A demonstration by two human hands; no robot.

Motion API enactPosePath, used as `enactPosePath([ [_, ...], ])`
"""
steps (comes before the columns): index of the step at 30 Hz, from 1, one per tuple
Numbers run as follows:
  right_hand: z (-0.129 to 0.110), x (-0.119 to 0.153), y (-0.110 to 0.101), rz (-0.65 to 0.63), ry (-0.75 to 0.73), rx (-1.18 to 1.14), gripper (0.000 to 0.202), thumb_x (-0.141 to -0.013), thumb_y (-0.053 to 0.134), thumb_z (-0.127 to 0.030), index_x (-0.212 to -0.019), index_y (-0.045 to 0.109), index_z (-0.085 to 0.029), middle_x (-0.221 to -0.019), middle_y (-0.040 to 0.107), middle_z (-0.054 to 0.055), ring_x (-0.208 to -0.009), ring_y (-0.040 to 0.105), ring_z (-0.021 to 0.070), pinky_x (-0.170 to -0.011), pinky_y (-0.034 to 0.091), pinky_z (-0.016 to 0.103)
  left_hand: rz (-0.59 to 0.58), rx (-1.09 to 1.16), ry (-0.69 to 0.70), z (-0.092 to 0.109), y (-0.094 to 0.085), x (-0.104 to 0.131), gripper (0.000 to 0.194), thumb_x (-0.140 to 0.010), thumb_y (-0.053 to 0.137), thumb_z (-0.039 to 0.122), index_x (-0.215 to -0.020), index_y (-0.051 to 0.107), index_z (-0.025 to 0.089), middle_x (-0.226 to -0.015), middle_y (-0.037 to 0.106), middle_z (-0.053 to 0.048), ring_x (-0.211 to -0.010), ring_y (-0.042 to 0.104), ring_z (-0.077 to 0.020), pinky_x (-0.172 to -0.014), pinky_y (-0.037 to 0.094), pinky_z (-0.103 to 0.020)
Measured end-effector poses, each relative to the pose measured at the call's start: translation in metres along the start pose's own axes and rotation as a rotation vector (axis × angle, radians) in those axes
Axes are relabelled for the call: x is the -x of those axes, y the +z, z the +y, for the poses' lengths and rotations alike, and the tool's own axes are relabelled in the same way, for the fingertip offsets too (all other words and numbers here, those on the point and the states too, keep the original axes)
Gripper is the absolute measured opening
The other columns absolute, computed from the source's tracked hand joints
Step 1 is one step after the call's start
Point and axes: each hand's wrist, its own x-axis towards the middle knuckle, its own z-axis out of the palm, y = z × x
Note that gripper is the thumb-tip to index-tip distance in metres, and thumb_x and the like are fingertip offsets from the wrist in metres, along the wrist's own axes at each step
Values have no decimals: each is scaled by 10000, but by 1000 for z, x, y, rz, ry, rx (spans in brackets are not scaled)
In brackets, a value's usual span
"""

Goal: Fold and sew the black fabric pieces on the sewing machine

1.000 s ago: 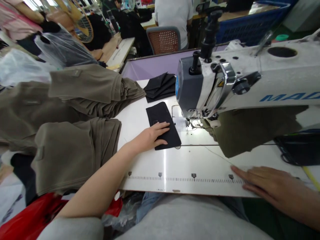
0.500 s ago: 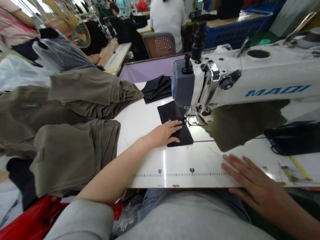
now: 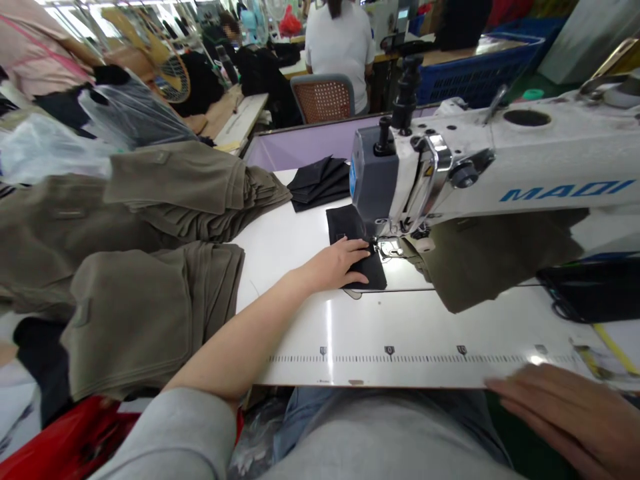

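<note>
Under the head of a white sewing machine (image 3: 540,167) lies a small black fabric piece (image 3: 345,219), its right side close to the presser foot (image 3: 390,248). My left hand (image 3: 340,265) rests flat on that piece with fingers spread, pressing it against the white tabletop. My right hand (image 3: 565,413) is at the table's front edge on the right, blurred by motion; its fingers look stretched out and nothing shows in them. Right of the needle area, olive fabric pieces (image 3: 500,260) lie beneath the machine arm.
Stacks of olive fabric (image 3: 135,320) cover the left side. Folded black pieces (image 3: 320,183) lie behind the machine head. A black phone-like object (image 3: 595,287) is at the right. A ruler scale (image 3: 390,358) runs along the front edge. A person in white (image 3: 340,53) sits beyond.
My right hand has drawn back from the tabletop toward the lower right. My left hand stays on the black fabric piece, which has turned slightly. The whole view has shifted a little.
</note>
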Motion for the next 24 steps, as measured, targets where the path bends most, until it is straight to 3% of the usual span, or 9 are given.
enactPosePath([
  [1,-3,-32,0,-26,-134,10,314,-850,406,-230,-1108,562,-318,-843,644,45,-756,595,186,-658,504,334,-1,4,3,0,0,0,506,-791,555,433,-1170,503,102,-1278,467,-138,-1196,426,-221,-1045,264,-399],
  [4,-6,-123,8,-55,-277,174,258,-862,410,-217,-1014,610,-163,-714,616,61,-629,562,174,-564,440,311,-1,29,7,-2,0,-2,498,-791,559,423,-1175,499,111,-1284,462,-136,-1195,428,-220,-1045,265,-406],
  [7,-3,-174,25,-168,-273,242,242,-830,499,-255,-1004,607,-126,-683,601,49,-606,556,176,-539,388,292,4,43,4,-5,1,-3,519,-783,565,428,-1174,499,93,-1284,461,-146,-1200,421,-228,-1049,259,-415],
  [9,0,-182,36,-200,-258,222,243,-826,513,-273,-994,608,-127,-699,603,45,-632,564,179,-559,381,292,4,43,5,-6,3,-3,527,-783,562,432,-1177,496,88,-1284,462,-148,-1210,410,-231,-1055,247,-425],
  [13,5,-172,50,-157,-250,157,264,-848,479,-290,-1024,597,-133,-698,594,38,-647,561,170,-579,375,283,14,44,28,-10,5,-3,530,-788,554,431,-1188,486,90,-1283,464,-155,-1229,391,-221,-1067,228,-423],
  [24,10,-171,53,-102,-266,68,271,-870,428,-293,-1001,602,-131,-679,579,30,-621,543,153,-576,372,266,51,51,54,-11,8,-5,527,-778,570,422,-1169,498,77,-1267,474,-170,-1212,409,-239,-1035,288,-441],
])
